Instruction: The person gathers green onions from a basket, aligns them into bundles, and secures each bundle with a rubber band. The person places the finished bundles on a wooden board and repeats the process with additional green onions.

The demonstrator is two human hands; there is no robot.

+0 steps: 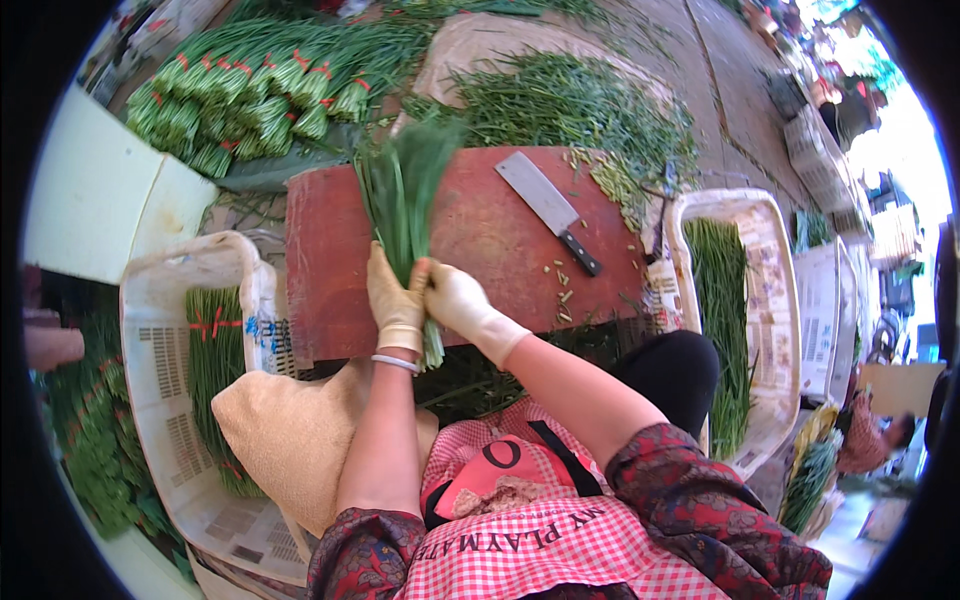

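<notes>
My left hand (394,296), in a pale glove, is closed around a bunch of long green chives (401,195). The gloved right hand (461,300) grips the same bunch from the other side, low on the stalks. The leafy tops fan out away from me and are blurred; the pale cut ends poke out below my hands at the near edge of a red board (326,255). A cleaver (544,199) with a black handle lies on the board, right of the bunch, touched by neither hand. Small cut stem bits (564,292) are scattered near it.
A white plastic crate (139,262) at left holds a red-tied chive bundle (214,375); another crate (780,300) at right holds chives (716,300). Red-banded bunches (262,120) are stacked far left. Loose green trimmings (562,97) lie behind the board. A tan towel (292,442) covers my left knee.
</notes>
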